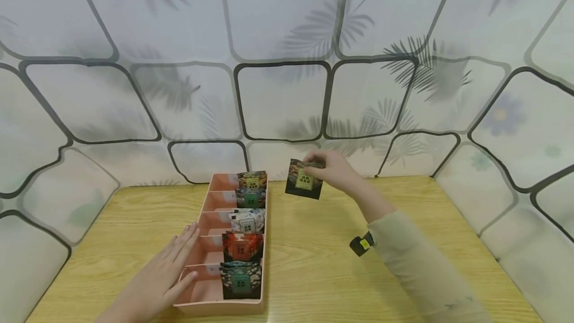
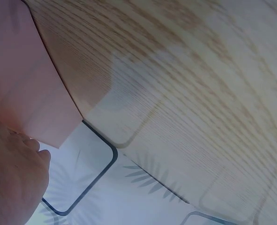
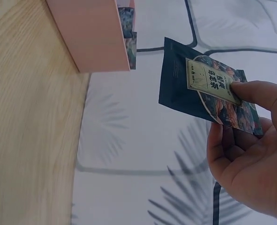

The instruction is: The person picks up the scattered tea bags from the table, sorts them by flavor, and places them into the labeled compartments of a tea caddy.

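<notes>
Between thumb and fingers, my right hand (image 1: 334, 169) pinches a dark tea sachet (image 3: 213, 88) with a yellow label, held up above the table to the right of the box. A pink compartment box (image 1: 219, 308) stands on the table, its compartments running from front to back. Along the box's left edge rests my left hand (image 1: 157, 275), fingers straight and the thumb over the front compartment. Inside the box are green sachets (image 1: 241, 283) at the front, then red sachets (image 1: 243, 247), white sachets (image 1: 248, 221), dark green sachets (image 1: 251, 198) and yellow-labelled sachets (image 1: 252, 181) at the back.
The wooden table (image 1: 314, 268) ends at a patterned curtain (image 1: 282, 98) at the back and sides. Below the right sleeve (image 1: 403, 248), a small black device (image 1: 360, 244) shows at the wrist.
</notes>
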`<state>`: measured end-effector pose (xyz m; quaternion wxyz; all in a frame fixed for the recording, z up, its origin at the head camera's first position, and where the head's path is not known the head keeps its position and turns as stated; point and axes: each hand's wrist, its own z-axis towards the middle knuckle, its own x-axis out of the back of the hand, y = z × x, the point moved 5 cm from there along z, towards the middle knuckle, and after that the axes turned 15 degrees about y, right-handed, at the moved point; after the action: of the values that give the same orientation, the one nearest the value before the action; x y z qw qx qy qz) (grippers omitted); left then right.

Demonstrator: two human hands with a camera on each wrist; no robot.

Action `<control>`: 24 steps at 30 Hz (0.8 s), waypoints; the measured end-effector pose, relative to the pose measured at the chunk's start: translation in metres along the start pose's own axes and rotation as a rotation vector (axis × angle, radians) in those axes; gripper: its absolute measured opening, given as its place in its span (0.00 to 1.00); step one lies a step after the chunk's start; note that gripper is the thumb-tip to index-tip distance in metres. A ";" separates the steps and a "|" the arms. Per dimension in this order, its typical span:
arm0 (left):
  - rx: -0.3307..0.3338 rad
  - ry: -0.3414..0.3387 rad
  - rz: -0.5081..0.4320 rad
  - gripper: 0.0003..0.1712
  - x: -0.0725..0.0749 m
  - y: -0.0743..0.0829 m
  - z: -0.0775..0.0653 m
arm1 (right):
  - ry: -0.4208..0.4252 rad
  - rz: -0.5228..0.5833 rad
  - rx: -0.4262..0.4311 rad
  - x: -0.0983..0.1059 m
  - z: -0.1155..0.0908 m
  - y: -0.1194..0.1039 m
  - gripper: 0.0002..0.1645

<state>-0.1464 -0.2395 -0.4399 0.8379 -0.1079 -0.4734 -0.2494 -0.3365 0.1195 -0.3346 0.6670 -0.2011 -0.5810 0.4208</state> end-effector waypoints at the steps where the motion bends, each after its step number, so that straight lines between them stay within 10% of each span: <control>1: 0.006 -0.005 0.002 0.47 0.000 0.000 0.000 | -0.005 0.010 0.003 -0.004 0.003 -0.002 0.14; 10: 0.085 -0.077 -0.023 0.44 0.001 -0.001 0.001 | 0.004 0.011 0.096 -0.027 0.024 -0.028 0.15; 24: 0.024 -0.029 0.001 0.47 0.001 0.000 0.001 | 0.111 0.149 0.008 -0.069 0.050 -0.033 0.13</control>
<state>-0.1466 -0.2399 -0.4387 0.8321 -0.1016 -0.4887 -0.2418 -0.3710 0.0350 -0.3386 0.6659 -0.2639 -0.5248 0.4600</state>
